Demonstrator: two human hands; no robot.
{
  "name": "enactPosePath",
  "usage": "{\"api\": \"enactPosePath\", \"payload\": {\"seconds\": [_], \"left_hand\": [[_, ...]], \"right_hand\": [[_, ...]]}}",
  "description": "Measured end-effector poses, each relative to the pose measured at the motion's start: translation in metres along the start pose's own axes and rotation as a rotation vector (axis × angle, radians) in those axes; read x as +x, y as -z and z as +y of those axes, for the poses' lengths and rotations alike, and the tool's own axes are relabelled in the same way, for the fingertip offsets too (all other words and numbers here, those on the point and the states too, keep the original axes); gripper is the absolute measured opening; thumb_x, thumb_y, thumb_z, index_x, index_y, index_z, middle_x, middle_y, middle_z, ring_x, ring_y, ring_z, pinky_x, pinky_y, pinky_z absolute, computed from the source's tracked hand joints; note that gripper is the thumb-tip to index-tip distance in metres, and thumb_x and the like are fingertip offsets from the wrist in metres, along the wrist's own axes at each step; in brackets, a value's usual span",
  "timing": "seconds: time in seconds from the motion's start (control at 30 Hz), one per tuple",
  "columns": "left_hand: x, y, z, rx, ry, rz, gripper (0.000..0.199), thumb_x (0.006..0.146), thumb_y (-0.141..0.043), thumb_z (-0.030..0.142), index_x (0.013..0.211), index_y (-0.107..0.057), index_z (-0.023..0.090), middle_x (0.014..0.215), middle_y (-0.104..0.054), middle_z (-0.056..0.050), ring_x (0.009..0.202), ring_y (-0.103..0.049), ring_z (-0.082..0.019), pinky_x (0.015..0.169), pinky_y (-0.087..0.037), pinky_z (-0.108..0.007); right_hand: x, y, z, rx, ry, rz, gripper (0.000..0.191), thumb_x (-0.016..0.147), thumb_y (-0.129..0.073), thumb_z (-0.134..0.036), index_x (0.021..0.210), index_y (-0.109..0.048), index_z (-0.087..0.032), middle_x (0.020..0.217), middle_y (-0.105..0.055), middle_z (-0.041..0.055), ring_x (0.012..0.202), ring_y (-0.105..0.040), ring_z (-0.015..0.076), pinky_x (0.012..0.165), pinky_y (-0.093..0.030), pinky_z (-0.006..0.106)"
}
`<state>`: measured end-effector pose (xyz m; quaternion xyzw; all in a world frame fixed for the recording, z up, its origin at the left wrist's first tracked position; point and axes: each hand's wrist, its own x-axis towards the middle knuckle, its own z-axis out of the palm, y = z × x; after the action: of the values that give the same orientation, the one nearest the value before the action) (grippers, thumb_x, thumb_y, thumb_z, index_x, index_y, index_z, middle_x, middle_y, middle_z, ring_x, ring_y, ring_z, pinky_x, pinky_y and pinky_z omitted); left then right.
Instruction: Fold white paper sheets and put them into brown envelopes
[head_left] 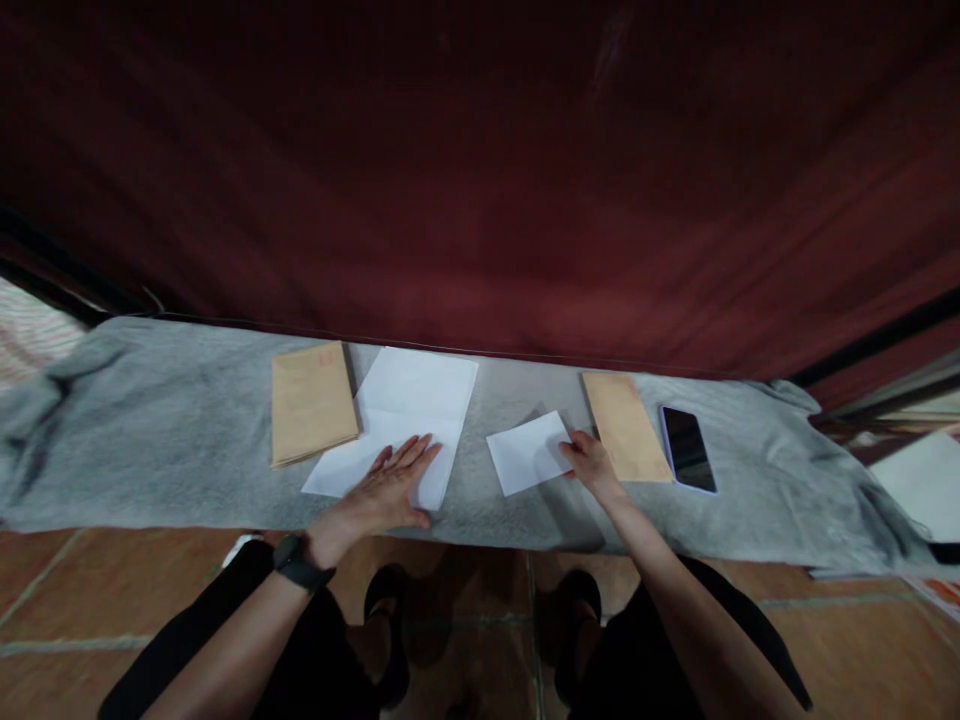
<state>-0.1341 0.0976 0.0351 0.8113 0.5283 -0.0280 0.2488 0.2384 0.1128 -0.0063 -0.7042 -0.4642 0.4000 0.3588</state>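
while the left hand [394, 485] lies palm down with its fingers a little spread on the white papers [424, 385], the right hand [589, 462] pinches the right edge of a small white slip [526, 455] between thumb and fingers. the two hands are well apart, with the slip between them and a strip of bare cloth [187, 420] separating it from the papers. the slip is tilted, its left end pointing toward the papers, and a shadow falls on the cloth around it. the papers show a faint crease across them and reach from the far side of the worktop to near its front edge. left of them sits a stack of brown envelopes [311, 405], its near right corner lapping over their edge. just beyond the right hand lies another brown envelope [626, 425], slanted, and just beside that is a phone [688, 448], dark screen up, in a pale purple case; whether these two touch is hard to tell. grey and wrinkled, the cloth covers the worktop, which stands before a dark red backdrop [480, 180]. a black watch [300, 563] circles the left wrist.
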Motion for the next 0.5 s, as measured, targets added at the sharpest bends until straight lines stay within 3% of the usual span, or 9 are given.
{"api": "enactPosePath", "payload": {"seconds": [0.17,0.3,0.37,0.43,0.5], "left_hand": [[0.000,0.002,-0.013,-0.038,-0.055,0.043,0.090,0.065,-0.081,0.028,0.149,-0.048,0.029,0.163,-0.036,-0.009,0.150,-0.034,-0.028,0.123,-0.027,-0.046],[-0.001,0.015,-0.021,-0.090,-0.130,0.027,0.082,0.069,-0.081,0.033,0.145,-0.051,0.029,0.160,-0.042,-0.008,0.148,-0.039,-0.027,0.121,-0.030,-0.044],[0.000,0.025,-0.032,-0.081,-0.126,0.121,0.074,0.076,-0.077,0.037,0.145,-0.052,0.028,0.159,-0.044,-0.008,0.148,-0.037,-0.026,0.122,-0.029,-0.043],[0.000,0.036,-0.049,-0.011,0.023,0.329,0.062,0.084,-0.069,0.036,0.143,-0.053,0.025,0.157,-0.045,-0.010,0.148,-0.037,-0.027,0.121,-0.028,-0.046],[-0.003,0.044,-0.069,0.090,0.267,0.448,0.056,0.086,-0.064,0.030,0.140,-0.053,0.018,0.151,-0.050,-0.016,0.144,-0.042,-0.032,0.115,-0.036,-0.049]], "right_hand": [[0.000,0.000,0.000,-0.064,0.011,0.015,0.014,0.079,-0.060,-0.032,0.082,-0.067,-0.020,0.068,-0.066,0.0010,0.063,-0.066,0.0202,0.045,-0.053,0.027],[0.001,-0.001,0.000,-0.111,0.004,-0.005,0.013,0.081,-0.057,-0.031,0.079,-0.065,-0.021,0.067,-0.064,0.0015,0.063,-0.066,0.0219,0.046,-0.054,0.030],[0.001,-0.002,0.000,-0.132,0.012,-0.005,0.012,0.081,-0.057,-0.030,0.077,-0.064,-0.021,0.066,-0.062,0.0007,0.062,-0.065,0.0208,0.046,-0.053,0.029],[0.001,-0.002,0.001,-0.143,0.025,-0.001,0.010,0.080,-0.058,-0.030,0.076,-0.062,-0.022,0.064,-0.061,-0.0010,0.060,-0.063,0.0184,0.045,-0.051,0.026],[0.001,-0.002,0.002,-0.145,0.034,-0.002,0.009,0.080,-0.058,-0.029,0.076,-0.061,-0.022,0.063,-0.059,-0.0026,0.058,-0.061,0.0160,0.043,-0.048,0.022]]}}
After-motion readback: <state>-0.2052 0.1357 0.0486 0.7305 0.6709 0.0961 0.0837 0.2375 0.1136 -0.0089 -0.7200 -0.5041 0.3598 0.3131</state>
